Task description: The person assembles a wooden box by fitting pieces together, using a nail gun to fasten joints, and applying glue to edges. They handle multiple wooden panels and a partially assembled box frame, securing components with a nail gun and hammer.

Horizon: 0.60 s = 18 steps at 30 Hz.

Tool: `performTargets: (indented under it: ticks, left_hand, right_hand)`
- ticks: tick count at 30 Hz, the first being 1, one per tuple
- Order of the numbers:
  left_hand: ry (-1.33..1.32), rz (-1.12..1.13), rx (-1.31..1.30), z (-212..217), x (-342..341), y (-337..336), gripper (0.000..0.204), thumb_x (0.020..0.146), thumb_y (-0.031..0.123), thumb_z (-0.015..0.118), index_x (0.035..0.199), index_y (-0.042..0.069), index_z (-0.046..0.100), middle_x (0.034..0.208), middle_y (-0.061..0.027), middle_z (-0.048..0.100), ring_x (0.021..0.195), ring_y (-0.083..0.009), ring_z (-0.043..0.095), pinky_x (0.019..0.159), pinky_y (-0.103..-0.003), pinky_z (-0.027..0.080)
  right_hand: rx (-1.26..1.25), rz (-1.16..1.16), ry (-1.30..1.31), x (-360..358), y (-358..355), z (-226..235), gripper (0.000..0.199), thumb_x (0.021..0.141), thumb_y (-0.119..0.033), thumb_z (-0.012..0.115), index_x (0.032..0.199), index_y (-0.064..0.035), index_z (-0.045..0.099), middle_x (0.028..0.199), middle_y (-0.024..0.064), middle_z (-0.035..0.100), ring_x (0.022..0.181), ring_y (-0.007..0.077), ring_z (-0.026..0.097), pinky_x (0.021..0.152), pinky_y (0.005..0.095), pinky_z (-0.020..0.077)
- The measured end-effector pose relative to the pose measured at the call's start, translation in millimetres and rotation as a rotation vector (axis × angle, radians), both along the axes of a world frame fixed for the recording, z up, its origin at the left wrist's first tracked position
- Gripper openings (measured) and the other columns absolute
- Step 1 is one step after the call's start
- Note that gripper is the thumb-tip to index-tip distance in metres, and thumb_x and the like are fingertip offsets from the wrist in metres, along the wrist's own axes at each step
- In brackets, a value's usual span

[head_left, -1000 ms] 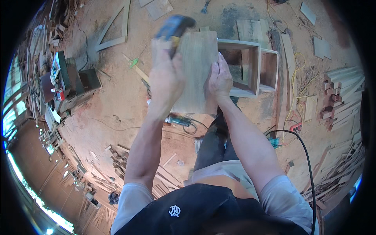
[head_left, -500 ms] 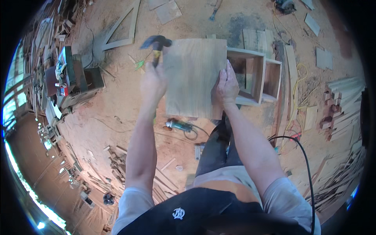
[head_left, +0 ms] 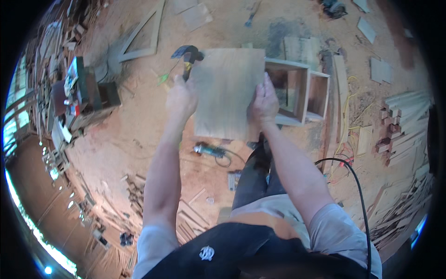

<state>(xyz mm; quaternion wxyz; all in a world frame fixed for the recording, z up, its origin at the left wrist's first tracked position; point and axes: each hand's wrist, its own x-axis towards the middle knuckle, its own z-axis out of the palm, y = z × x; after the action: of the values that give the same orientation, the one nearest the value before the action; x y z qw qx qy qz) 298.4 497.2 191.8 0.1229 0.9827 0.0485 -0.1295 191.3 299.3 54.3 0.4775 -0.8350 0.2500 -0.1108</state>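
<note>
A claw hammer (head_left: 187, 55) with a dark head and a yellow-and-black handle is gripped in my left hand (head_left: 181, 98). Its head sits at the upper left corner of a flat wooden panel (head_left: 225, 93); whether they touch I cannot tell. Along the panel's right edge lies my right hand (head_left: 265, 103), fingers pointing away from me and close together, holding that edge. Directly right of the panel, a wooden box frame (head_left: 306, 93) with a divider and open compartments shows, partly covered by the panel.
A green angle grinder (head_left: 209, 149) lies on the dirt floor near my legs. Stacked boards (head_left: 409, 121) stand at the right, with a yellow cord (head_left: 349, 111) before them. A dark bench (head_left: 93, 90) with items on it is at the left. A black cable (head_left: 357, 179) passes my right arm.
The whole view has shifted slightly. The hammer head has moved a little nearer me and over the panel's corner. My right hand keeps its place on the panel's edge.
</note>
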Motion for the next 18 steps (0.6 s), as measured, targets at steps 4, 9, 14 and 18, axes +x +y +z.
performTargets:
  ticks: [4, 9, 14, 18]
  left_hand:
    - [-0.238, -0.063, -0.374, 6.9, -17.0, -30.3, 0.047, 0.108, 0.039, 0.049, 0.131, -0.001, 0.053, 0.090, -0.0320, 0.073, 0.091, -0.0528, 0.072, 0.083, -0.062, 0.054]
    - [-0.017, -0.300, -0.075, -2.3, -17.0, -99.0, 0.036, 0.103, 0.029, 0.059, 0.131, 0.007, 0.062, 0.115, -0.0235, 0.072, 0.109, -0.0472, 0.066, 0.092, -0.055, 0.050]
    - [-0.115, -0.303, -0.120, 0.3, -18.5, -127.5, 0.035, 0.098, 0.024, 0.063, 0.130, 0.009, 0.062, 0.116, -0.0195, 0.072, 0.116, -0.0424, 0.063, 0.099, -0.051, 0.046]
    - [0.013, -0.235, -0.131, -12.0, -10.2, -137.6, 0.038, 0.102, 0.024, 0.061, 0.134, 0.006, 0.061, 0.116, -0.0211, 0.071, 0.116, -0.0424, 0.064, 0.101, -0.052, 0.046]
  right_hand:
    - [-0.017, -0.011, 0.020, -5.6, 2.0, -3.1, 0.053, 0.108, -0.035, 0.050, 0.155, -0.0110, 0.053, 0.155, 0.0126, 0.057, 0.138, 0.0327, 0.059, 0.112, 0.0427, 0.0486]
    - [0.077, 0.008, 0.116, -4.4, -1.1, 1.7, 0.054, 0.107, -0.035, 0.051, 0.156, -0.0119, 0.052, 0.155, 0.0132, 0.057, 0.138, 0.0325, 0.059, 0.113, 0.0433, 0.0487]
    - [0.133, -0.011, 0.140, -4.9, -3.2, 8.8, 0.054, 0.107, -0.036, 0.049, 0.158, -0.0145, 0.050, 0.161, 0.0081, 0.052, 0.140, 0.0306, 0.056, 0.114, 0.0448, 0.0470]
    - [0.136, 0.010, 0.156, -0.4, -4.2, 10.1, 0.052, 0.106, -0.034, 0.053, 0.154, -0.0129, 0.054, 0.160, 0.0091, 0.052, 0.140, 0.0307, 0.056, 0.112, 0.0452, 0.0481]
